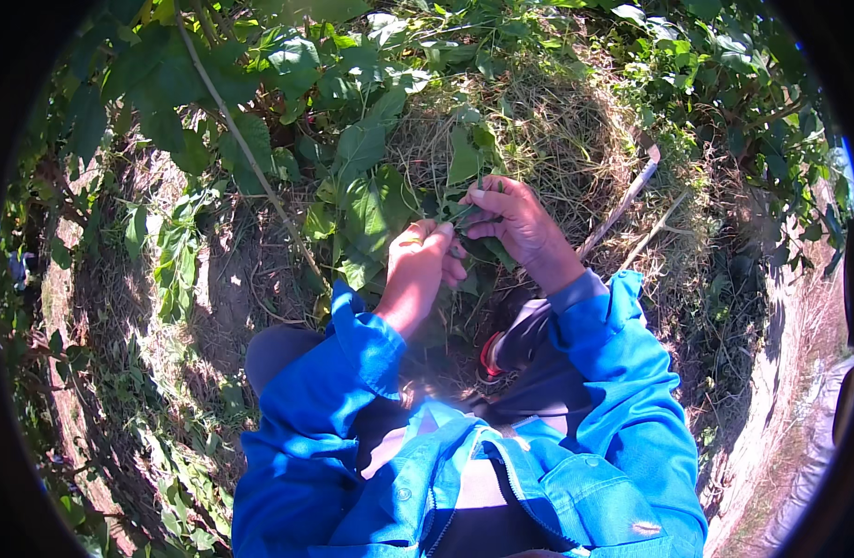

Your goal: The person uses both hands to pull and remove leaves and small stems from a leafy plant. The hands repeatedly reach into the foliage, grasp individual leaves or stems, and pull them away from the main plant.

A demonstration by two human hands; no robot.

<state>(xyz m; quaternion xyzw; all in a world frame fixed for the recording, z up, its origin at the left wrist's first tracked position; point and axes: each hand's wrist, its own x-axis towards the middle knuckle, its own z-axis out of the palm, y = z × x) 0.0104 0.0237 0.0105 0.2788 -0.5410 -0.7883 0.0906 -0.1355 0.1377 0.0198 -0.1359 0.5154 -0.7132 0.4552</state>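
My left hand pinches a thin green stem between thumb and forefinger. Close by on the right, my right hand has its thumb and forefinger closed on green plant bits; its fingers partly hide them. A broad green leaf stands just above the hands. Larger leaves hang beside my left hand, and some of the foliage continues in shadow below both hands. Whether the stem is cut or still growing, I cannot tell.
A wooden-handled tool lies on dry grass to the right, beside a bare stick. A long thin branch slants down at the left. Leafy bushes edge the spot. My bent knee is at lower left.
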